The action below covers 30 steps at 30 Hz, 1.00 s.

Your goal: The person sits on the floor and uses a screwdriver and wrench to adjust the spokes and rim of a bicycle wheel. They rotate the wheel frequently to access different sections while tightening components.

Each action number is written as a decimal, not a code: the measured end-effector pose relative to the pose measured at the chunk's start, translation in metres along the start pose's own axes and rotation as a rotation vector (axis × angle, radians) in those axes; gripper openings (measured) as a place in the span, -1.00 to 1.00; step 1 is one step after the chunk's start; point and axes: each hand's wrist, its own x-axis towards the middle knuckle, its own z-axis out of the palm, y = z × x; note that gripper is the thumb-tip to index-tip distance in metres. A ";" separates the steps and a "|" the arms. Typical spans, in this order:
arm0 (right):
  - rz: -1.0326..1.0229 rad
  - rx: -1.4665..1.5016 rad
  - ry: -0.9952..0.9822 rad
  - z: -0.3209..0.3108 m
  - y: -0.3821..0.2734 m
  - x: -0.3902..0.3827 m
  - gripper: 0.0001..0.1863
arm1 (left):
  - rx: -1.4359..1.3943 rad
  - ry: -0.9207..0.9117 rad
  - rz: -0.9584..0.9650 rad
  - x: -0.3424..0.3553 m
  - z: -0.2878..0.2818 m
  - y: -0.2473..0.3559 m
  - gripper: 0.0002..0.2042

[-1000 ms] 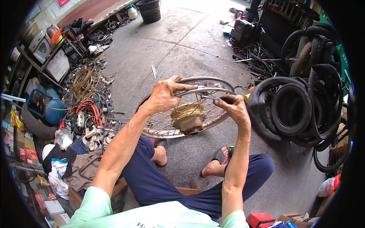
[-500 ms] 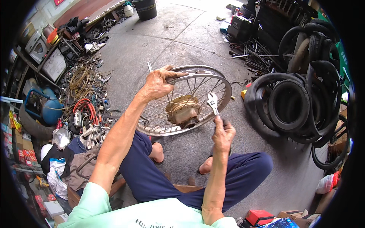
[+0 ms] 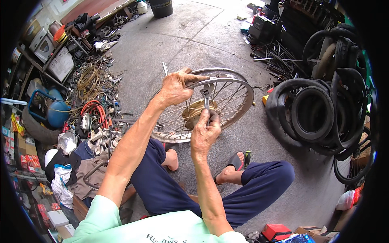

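A bare spoked wheel (image 3: 248, 99) with a metal rim and a rusty drum hub (image 3: 194, 114) stands tilted in front of my knees. My left hand (image 3: 177, 87) is closed on the top of its rim, index finger stretched along it. A flat metal bar end (image 3: 165, 67) sticks up behind that hand; the rest of it is hidden. My right hand (image 3: 205, 135) is wrapped round the handle of an adjustable wrench (image 3: 207, 95). The wrench's jaws are at the rim's near edge, beside my left fingers; whether they grip a spoke end I cannot tell.
Black tires and tubes (image 3: 312, 109) are heaped at right, with metal rods (image 3: 275, 56) behind them. Tangled cables (image 3: 91, 79) and a blue tank (image 3: 56, 109) line the left. A green-and-black handle (image 3: 247, 157) stands by my right foot. A black bucket (image 3: 161, 8) is far ahead.
My right hand has brought the wrench left from the wheel's right side up to the rim next to my left hand. The left hand keeps its hold on the rim.
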 end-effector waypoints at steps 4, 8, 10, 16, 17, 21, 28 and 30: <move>-0.066 0.004 0.006 0.023 -0.001 -0.015 -0.78 | 0.029 0.001 -0.005 0.001 0.000 -0.001 -0.40; -0.176 -0.018 0.022 0.051 0.019 -0.018 -0.78 | -0.035 0.015 0.017 0.002 0.002 0.003 -0.42; -0.149 0.000 -0.004 0.049 0.016 -0.017 -0.77 | -0.020 0.000 -0.029 0.000 0.001 0.007 -0.42; 0.057 0.092 -0.264 -0.010 -0.010 0.017 -0.80 | -0.022 -0.008 -0.029 -0.004 -0.003 -0.005 -0.35; 0.147 0.181 -0.350 -0.029 -0.017 0.033 -0.80 | -0.008 0.005 -0.003 -0.005 -0.003 -0.005 -0.34; 0.339 0.091 -0.677 -0.090 -0.040 0.125 -0.80 | 0.003 -0.033 0.018 -0.006 -0.003 0.005 -0.33; 0.535 0.264 -0.926 -0.117 -0.004 0.187 -0.84 | 0.081 -0.081 0.036 -0.006 0.000 0.018 -0.39; 0.544 0.277 -0.889 -0.122 -0.002 0.174 -0.85 | 0.082 -0.112 0.042 -0.004 -0.003 0.020 -0.39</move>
